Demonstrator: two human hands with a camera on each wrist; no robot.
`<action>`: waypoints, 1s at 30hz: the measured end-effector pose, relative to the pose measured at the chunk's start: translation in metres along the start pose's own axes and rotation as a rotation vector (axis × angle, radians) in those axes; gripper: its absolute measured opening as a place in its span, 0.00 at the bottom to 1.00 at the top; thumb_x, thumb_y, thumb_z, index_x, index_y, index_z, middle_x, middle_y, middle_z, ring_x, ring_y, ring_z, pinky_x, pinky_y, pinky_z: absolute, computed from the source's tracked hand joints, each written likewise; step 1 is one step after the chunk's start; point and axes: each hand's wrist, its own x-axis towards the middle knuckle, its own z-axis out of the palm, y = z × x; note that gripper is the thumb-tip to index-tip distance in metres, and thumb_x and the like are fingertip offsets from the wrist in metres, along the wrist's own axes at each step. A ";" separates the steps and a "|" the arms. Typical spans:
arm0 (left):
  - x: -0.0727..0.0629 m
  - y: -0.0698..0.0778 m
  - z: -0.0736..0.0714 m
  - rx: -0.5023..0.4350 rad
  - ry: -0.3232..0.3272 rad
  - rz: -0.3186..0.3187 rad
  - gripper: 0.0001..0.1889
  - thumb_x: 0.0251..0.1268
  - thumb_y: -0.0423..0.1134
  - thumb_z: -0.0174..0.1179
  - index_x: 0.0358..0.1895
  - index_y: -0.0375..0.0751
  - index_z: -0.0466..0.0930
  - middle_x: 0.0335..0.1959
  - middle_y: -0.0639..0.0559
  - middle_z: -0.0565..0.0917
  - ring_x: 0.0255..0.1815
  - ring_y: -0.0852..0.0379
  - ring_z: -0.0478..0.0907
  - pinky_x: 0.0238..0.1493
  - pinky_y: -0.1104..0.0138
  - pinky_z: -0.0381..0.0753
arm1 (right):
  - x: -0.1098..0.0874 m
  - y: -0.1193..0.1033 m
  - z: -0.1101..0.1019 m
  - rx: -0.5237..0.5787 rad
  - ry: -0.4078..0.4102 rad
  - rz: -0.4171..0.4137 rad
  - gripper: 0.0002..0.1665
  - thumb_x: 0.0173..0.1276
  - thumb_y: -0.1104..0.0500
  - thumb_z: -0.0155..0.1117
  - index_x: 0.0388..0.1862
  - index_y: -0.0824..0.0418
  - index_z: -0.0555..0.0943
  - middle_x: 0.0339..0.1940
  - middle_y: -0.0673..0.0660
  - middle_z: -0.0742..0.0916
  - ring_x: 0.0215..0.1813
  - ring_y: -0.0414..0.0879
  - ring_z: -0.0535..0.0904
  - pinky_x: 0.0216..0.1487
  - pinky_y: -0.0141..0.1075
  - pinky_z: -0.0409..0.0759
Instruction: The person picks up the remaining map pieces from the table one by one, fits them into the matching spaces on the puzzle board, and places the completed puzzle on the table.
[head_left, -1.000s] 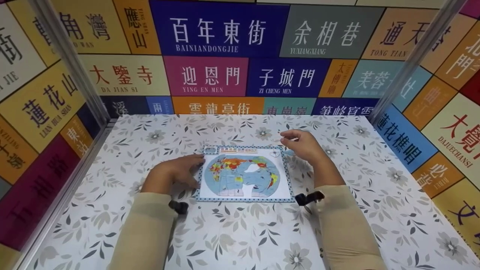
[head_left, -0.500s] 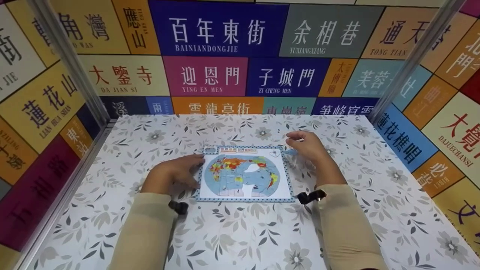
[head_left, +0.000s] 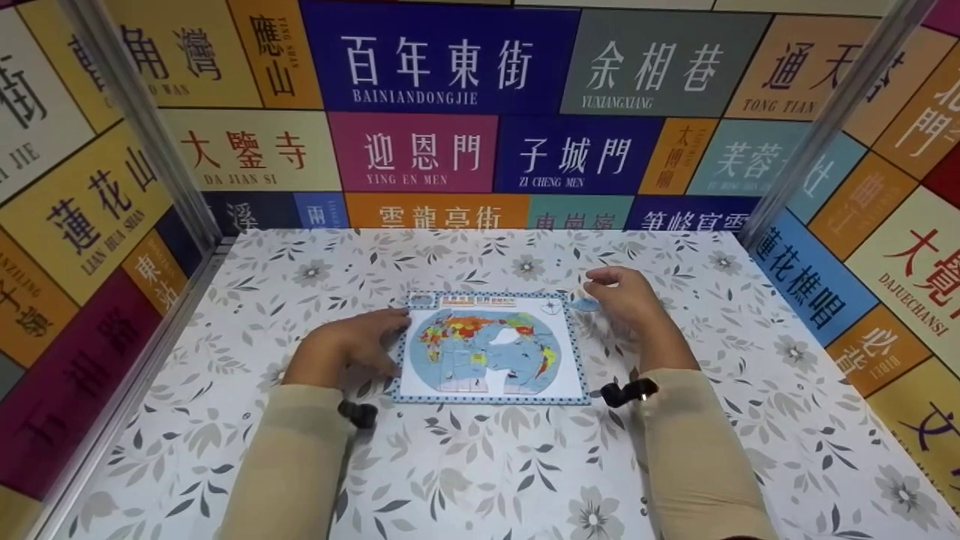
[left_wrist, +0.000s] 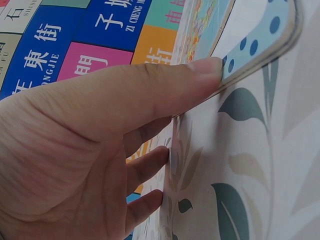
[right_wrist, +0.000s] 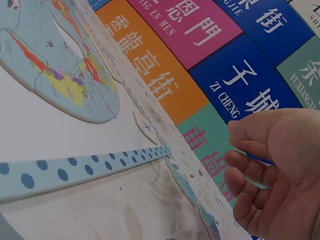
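Observation:
A world-map jigsaw puzzle with a dotted blue border lies on the table, white gaps showing in its map. At its left border rests my left hand, the thumb touching the edge and the other fingers extended beside it. My right hand hovers off the board's upper right corner with loosely curled fingers. Nothing shows between those fingers in the right wrist view. Close to them, loose blue puzzle pieces lie on the table just outside the border; the hand partly covers them in the head view.
A white cloth with grey leaves and flowers covers the table. Panels with large Chinese characters form the back wall and both sides. Metal posts stand at the back corners. A black wrist device sits on each sleeve.
My right hand has drifted a little to the right and toward me, uncovering more of the loose pieces. The left hand and the board stay where they were.

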 end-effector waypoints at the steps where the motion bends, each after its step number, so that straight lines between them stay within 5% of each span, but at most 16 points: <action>1: 0.000 0.000 0.000 -0.001 0.001 0.003 0.56 0.50 0.42 0.85 0.83 0.71 0.63 0.90 0.69 0.51 0.93 0.46 0.39 0.90 0.37 0.42 | 0.000 0.001 0.000 0.001 0.000 0.003 0.28 0.81 0.46 0.61 0.73 0.55 0.79 0.76 0.61 0.78 0.77 0.60 0.74 0.80 0.58 0.71; 8: 0.002 -0.002 0.002 -0.020 0.001 0.013 0.55 0.50 0.40 0.84 0.83 0.71 0.64 0.90 0.69 0.51 0.93 0.46 0.39 0.90 0.37 0.42 | 0.001 0.007 0.001 0.023 0.000 0.030 0.28 0.81 0.46 0.62 0.74 0.55 0.79 0.77 0.61 0.78 0.74 0.58 0.75 0.81 0.57 0.70; 15: 0.005 -0.004 0.002 0.081 0.011 0.085 0.55 0.53 0.41 0.83 0.85 0.64 0.62 0.90 0.67 0.52 0.93 0.48 0.41 0.91 0.41 0.44 | 0.004 0.015 0.003 0.065 -0.019 0.057 0.29 0.80 0.50 0.64 0.76 0.55 0.77 0.74 0.61 0.79 0.64 0.59 0.82 0.68 0.51 0.80; 23: 0.007 -0.005 0.001 0.103 0.008 0.086 0.54 0.53 0.43 0.83 0.85 0.65 0.62 0.90 0.68 0.51 0.93 0.48 0.42 0.91 0.40 0.45 | 0.009 0.022 0.009 0.037 -0.033 0.080 0.31 0.75 0.53 0.69 0.75 0.56 0.78 0.78 0.62 0.78 0.80 0.61 0.71 0.83 0.56 0.69; 30: 0.006 -0.004 0.001 0.087 0.002 0.074 0.55 0.52 0.42 0.83 0.85 0.65 0.62 0.90 0.68 0.51 0.93 0.48 0.41 0.91 0.41 0.45 | 0.012 0.025 0.016 0.061 -0.027 0.093 0.32 0.71 0.58 0.73 0.73 0.57 0.78 0.77 0.62 0.79 0.77 0.60 0.73 0.83 0.54 0.70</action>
